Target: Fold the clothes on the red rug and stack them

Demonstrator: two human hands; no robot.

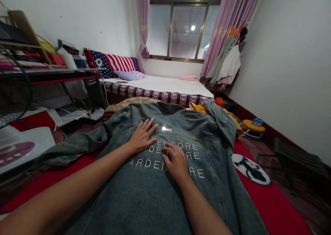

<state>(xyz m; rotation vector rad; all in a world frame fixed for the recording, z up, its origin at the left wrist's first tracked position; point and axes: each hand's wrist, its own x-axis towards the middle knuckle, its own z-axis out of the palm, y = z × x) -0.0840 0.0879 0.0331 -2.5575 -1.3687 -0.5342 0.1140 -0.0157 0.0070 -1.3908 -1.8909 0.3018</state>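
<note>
A blue denim jacket (pixel 152 188) lies back upward over the middle of a red cloth (pixel 276 207), its lower part toward the near edge. Close to the cloth's right edge shows a black-and-white patch (pixel 252 169). The right hand (pixel 177 162) is over the white lettering (pixel 156 165), fingers loosely bent, thumb apart; I see nothing held in it. Slightly farther, the left hand (pixel 142 137) rests palm down, fingers spread, holding nothing, beside a small shiny label (pixel 167 129). One sleeve (pixel 74 152) stretches toward the cloth's left edge. In my judgement, the laying-out is mostly done; wrinkles remain in this sleeve, and the body is not folded. Beyond the collar stands a bed (pixel 165 84).
</note>
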